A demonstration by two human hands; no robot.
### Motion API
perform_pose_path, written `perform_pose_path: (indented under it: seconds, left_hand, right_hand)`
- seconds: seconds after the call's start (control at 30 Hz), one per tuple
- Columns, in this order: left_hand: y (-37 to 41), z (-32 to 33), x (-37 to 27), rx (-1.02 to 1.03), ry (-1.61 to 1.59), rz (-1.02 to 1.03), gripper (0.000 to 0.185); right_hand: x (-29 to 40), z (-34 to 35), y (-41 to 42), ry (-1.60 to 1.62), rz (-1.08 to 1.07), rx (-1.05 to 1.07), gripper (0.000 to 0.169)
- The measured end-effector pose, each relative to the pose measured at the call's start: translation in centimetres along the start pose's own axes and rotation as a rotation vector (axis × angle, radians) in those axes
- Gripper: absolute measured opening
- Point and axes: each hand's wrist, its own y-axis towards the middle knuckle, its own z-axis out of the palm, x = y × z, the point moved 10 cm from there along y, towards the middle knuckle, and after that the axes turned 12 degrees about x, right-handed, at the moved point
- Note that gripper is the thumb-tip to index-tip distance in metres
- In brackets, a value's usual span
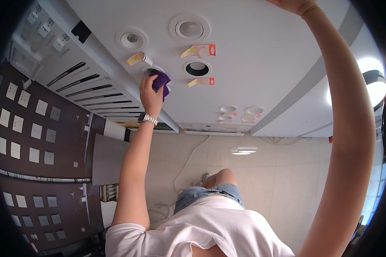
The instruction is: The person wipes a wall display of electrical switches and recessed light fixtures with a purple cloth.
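My left hand point(151, 95), with a watch on its wrist, grips a purple cloth point(160, 83) against the white display panel point(260, 57). The cloth partly covers a small round recessed downlight point(151, 70). Above it are a second downlight point(132, 39) and a curled price tag point(139, 59). To the right sit a large ribbed downlight point(189, 29) and a black-ringed downlight point(197, 68), each with a tag below. My right hand point(294, 4) is raised to the panel at the top edge; its fingers are mostly cut off, so its hold is hidden.
Several small round lights point(228, 109) with tags sit low on the panel. Linear lights point(88, 86) line the board at left, beside a dark wall of switch plates point(34, 155). A lit lamp point(375, 86) is at far right. A white cable point(188, 160) lies on the floor.
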Motion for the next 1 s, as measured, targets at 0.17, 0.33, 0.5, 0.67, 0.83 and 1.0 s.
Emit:
perform_pose_path:
  seconds: [0.17, 0.33, 0.5, 0.67, 0.83, 1.0]
  left_hand:
    - [-1.2, -0.6, -10.6, 0.050, 0.187, 0.489, 0.052]
    - [-1.1, 1.7, -15.2, 0.135, 0.026, 0.528, 0.050]
    - [-0.9, 5.4, -13.4, 0.119, 0.122, 0.455, 0.048]
    - [0.1, 7.0, -12.2, 0.140, 0.210, 0.387, 0.049]
    - [1.2, 8.0, -13.1, 0.180, 0.016, 0.235, 0.042]
    - [1.9, 8.4, -10.0, 0.196, -0.492, -0.137, 0.030]
  right_hand:
    - [-0.1, -0.2, -0.3, -0.017, 0.006, 0.025, 0.057]
    - [-0.2, -0.1, -0.1, -0.008, 0.012, 0.019, 0.057]
    - [-0.1, -0.2, 0.0, 0.005, 0.000, -0.006, 0.057]
    - [0.0, -0.3, -0.3, -0.011, 0.001, 0.000, 0.057]
    - [-0.4, -0.5, -0.5, -0.024, -0.003, 0.002, 0.056]
    - [0.1, -0.4, 0.1, -0.007, -0.011, -0.023, 0.056]
